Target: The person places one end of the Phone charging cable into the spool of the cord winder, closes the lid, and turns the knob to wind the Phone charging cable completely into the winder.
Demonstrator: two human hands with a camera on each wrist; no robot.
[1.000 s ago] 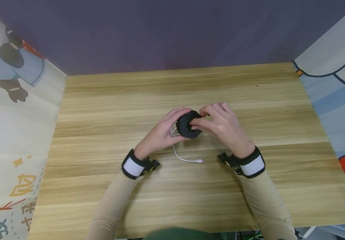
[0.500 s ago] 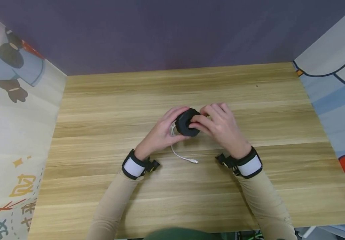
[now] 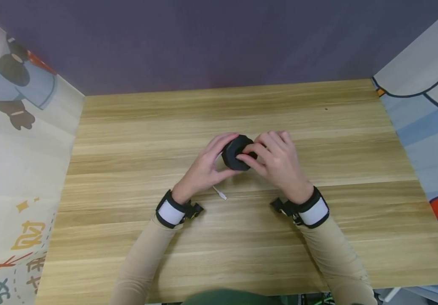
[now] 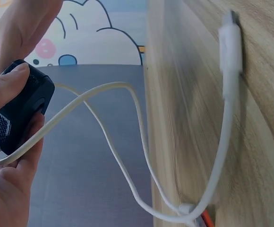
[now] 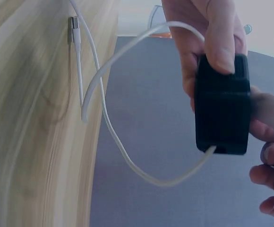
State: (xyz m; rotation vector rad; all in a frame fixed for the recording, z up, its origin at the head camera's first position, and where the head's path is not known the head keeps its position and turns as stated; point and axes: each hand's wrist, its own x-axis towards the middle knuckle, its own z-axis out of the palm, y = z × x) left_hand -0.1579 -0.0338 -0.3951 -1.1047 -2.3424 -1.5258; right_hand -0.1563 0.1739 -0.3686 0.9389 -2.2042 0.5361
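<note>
A black, eight-sided cable winder (image 3: 231,157) is held up over the table by both hands. My left hand (image 3: 203,167) grips its left rim, thumb below and fingers above. My right hand (image 3: 280,161) has thumb and forefinger pinching at the winder's middle; what they press there is hidden. In the right wrist view, a white cable (image 5: 163,182) leaves a slot in the winder's edge, and a second stretch loops away near the left fingers. One cable plug (image 3: 222,195) lies on the table beside my left wrist.
Wood-grain table (image 3: 242,254) lies under both arms. In the left wrist view, a white piece with an orange-red part (image 4: 206,218) sits near the crossing cables. A dark panel (image 3: 219,46) closes the back; printed panels flank both sides.
The cable plug has slid left toward my left hand, and less cable shows on the table. The winder has risen slightly away from me; my right fingers have shifted on its middle.
</note>
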